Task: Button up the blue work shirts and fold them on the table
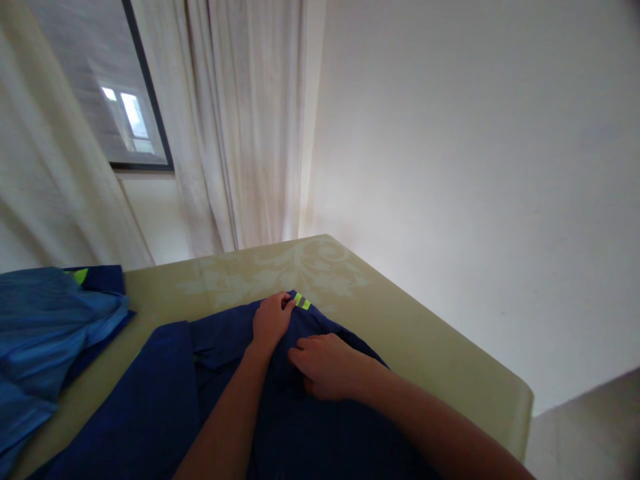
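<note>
A dark navy jacket (320, 433) with a neon-yellow and grey striped patch (302, 301) lies spread over the near part of the table. At its far edge, just left of the patch, my left hand (273, 320) pinches the fabric between thumb and fingers. Closer to me and to the right, my right hand (327, 365) is curled closed on the same jacket; its fingertips are partly hidden against the dark cloth. A folded-over flap of the jacket (145, 393) extends to the left of my left forearm.
The table (425, 353) has a pale floral pattern and a rounded right corner. At the left lies a lighter blue garment (55, 333) over navy cloth. Cream curtains (250, 133) and a dark-framed window stand behind; a white wall (465, 167) rises at the right.
</note>
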Tool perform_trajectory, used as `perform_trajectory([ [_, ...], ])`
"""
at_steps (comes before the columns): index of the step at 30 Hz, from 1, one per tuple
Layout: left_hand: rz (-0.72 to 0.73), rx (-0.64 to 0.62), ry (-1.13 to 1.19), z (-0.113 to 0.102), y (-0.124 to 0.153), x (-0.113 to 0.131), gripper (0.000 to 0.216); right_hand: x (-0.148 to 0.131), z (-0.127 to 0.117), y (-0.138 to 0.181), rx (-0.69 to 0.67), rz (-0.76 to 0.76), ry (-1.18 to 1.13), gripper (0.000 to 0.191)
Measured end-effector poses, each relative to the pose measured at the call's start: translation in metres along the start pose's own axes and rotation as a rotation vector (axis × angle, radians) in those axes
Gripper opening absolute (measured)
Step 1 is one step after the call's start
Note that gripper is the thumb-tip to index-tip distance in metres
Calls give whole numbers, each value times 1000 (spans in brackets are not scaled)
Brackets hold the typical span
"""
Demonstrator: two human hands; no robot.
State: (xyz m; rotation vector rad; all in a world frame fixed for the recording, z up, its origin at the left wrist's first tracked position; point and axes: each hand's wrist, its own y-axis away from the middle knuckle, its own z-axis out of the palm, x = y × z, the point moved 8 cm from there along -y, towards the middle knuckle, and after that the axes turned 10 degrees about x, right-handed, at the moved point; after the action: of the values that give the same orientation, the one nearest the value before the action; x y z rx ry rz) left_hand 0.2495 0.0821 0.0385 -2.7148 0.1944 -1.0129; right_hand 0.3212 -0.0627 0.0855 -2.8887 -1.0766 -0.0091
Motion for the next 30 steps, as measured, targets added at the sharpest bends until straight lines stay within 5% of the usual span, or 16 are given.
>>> perform_trajectory([
  [5,-30,-11,87,0,-3,-4,30,5,-3,0,-7,-6,-8,15],
  [9,-53,-28,183,1,-6,-9,32,20,-10,-3,2,36,-168,37],
  [13,-31,-25,268,3,-5,-9,24,73,-16,-4,158,350,-71,29],
  [18,-23,-75,330,5,-3,-5,25,120,7,2,102,529,-81,27],
  [30,-46,-79,222,2,-2,-3,18,144,12,9,209,658,-109,22],
])
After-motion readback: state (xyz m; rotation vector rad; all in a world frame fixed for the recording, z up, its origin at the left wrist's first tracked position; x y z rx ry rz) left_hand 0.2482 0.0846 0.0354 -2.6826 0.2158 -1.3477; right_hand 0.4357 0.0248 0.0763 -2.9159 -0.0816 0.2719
